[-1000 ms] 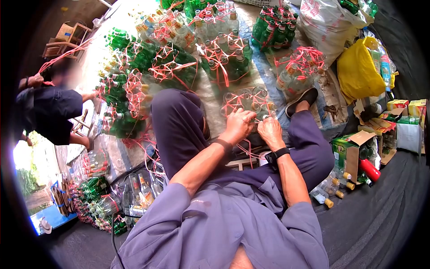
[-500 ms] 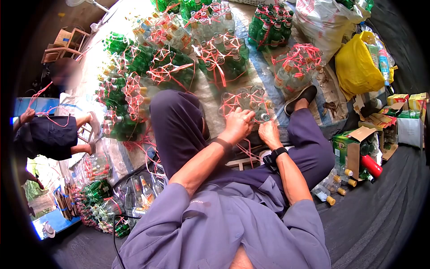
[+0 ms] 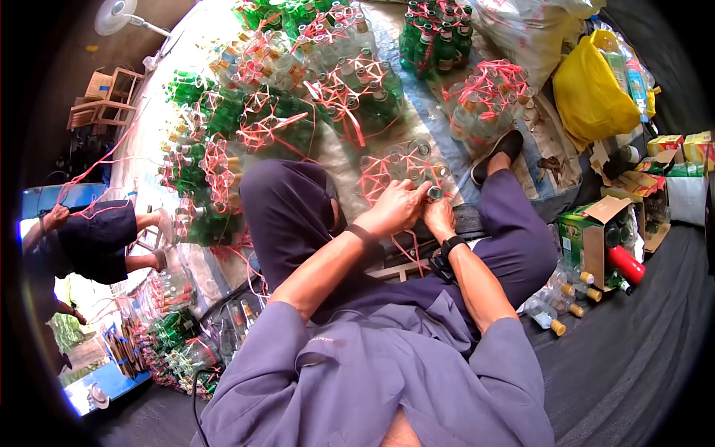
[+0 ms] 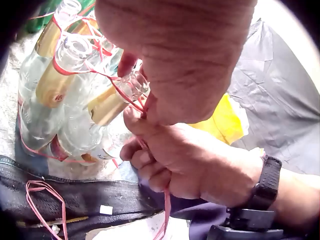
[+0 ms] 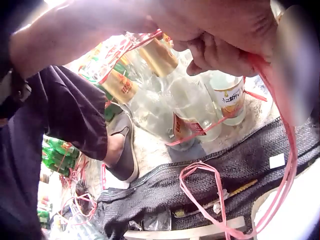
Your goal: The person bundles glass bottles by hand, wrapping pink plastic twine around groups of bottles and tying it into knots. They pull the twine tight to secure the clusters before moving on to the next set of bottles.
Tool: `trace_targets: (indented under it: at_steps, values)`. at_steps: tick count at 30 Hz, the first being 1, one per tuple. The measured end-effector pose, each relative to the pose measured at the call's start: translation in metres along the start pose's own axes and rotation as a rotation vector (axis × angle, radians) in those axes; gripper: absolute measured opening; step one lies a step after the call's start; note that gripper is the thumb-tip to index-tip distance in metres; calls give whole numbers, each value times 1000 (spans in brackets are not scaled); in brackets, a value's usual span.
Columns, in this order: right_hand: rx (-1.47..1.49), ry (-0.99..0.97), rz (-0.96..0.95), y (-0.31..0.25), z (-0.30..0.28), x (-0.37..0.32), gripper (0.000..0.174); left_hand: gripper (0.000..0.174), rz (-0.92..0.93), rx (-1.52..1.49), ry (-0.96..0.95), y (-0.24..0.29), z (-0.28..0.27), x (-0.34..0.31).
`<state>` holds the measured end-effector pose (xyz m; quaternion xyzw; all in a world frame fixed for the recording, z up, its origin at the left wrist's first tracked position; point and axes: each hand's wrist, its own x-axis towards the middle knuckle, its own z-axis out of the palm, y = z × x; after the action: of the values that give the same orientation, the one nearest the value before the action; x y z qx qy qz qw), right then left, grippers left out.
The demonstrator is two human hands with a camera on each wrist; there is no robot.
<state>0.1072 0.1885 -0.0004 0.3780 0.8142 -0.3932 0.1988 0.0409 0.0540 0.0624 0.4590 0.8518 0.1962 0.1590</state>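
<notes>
A bundle of clear glass bottles [image 3: 395,164] with gold neck labels stands between the person's knees, pink plastic strip looped round its necks. The left hand [image 3: 400,207] is over the near side of the bundle, its fingers pinching the strip at one bottle neck [image 4: 135,85]. Right beside it, the right hand [image 4: 185,155], with a black band at its wrist, grips the pink strip [image 4: 167,205] below that bottle's mouth. A tail of strip hangs down from this hand. In the right wrist view, the strip [image 5: 290,165] trails in a loop over the dark cloth edge.
Several tied bundles of green bottles [image 3: 275,119] stand on the mat ahead. A yellow bag [image 3: 599,104] and cartons [image 3: 585,231] are on the right, with loose bottles [image 3: 547,313] nearby. At the left another person's hand [image 3: 56,217] holds pink strip.
The right hand has moved up and inward, close against the left hand at the bottle neck. The left hand stays on the bundle. The other person at the left has shifted position.
</notes>
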Motion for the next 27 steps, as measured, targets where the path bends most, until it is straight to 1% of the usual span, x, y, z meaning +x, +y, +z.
trace_targets:
  at_steps: [1, 2, 5, 7, 10, 12, 13, 14, 17, 19, 20, 22, 23, 25, 27]
  values:
    - [14, -28, 44, -1, 1, 3, 52, 62, 1, 2, -6, -1, 0, 1]
    - [20, -31, 46, 0, 2, 4, 52, 64, -13, -13, -26, -2, 1, 1]
    - [26, -22, 31, -8, -3, 0, 54, 65, -25, -36, -65, -3, -3, 3]
    - [65, 5, 86, -12, -3, -2, 52, 65, -21, -45, -83, -4, -3, 5]
    - [125, -49, 112, -8, 1, 5, 54, 61, -17, -48, -109, -8, -5, 10]
    - [116, -55, 138, -11, 1, 5, 57, 56, -18, -86, -62, -10, -7, 10]
    - [115, -85, 179, -15, -3, 3, 58, 52, -18, -68, -41, -9, -8, 10]
    - [115, -114, 219, -17, -5, 2, 60, 52, -16, -65, -45, -8, -9, 11]
    - [131, -124, 207, -11, 3, 8, 64, 48, 34, 19, -51, -6, -9, 13]
    - [153, -119, 182, -1, 14, 18, 64, 44, 86, 141, -159, -4, -13, 15]
    - [172, -113, 155, 4, 20, 24, 65, 44, 86, 142, -162, -3, -15, 16]
    - [202, -94, 189, 7, 28, 31, 63, 45, 92, 290, -176, 0, -20, 17]
    - [231, -74, 222, 8, 31, 35, 61, 45, 92, 291, -178, -2, -18, 16]
    - [286, -97, 220, 16, 46, 47, 60, 49, 199, 340, -77, -9, -13, 14]
    - [345, -118, 221, 21, 50, 50, 58, 51, 203, 380, -102, -9, -13, 15]
